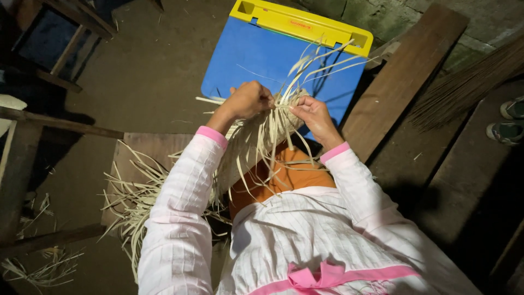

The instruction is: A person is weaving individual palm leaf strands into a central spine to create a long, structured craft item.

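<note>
A woven piece of pale straw strips (pixel 275 123) rests on my lap, with loose ends fanning out toward the blue board and down over my orange trousers. My left hand (pixel 248 100) is closed on strips at the piece's left top edge. My right hand (pixel 311 112) pinches strips at its right top edge. Both arms wear pink and white striped sleeves.
A blue plastic board with a yellow end (pixel 262 52) lies on the floor ahead. A loose pile of straw strips (pixel 134 202) lies on a wooden board at my left. A wooden plank (pixel 401 74) leans at right, beside a broom (pixel 464 87) and shoes (pixel 507 123).
</note>
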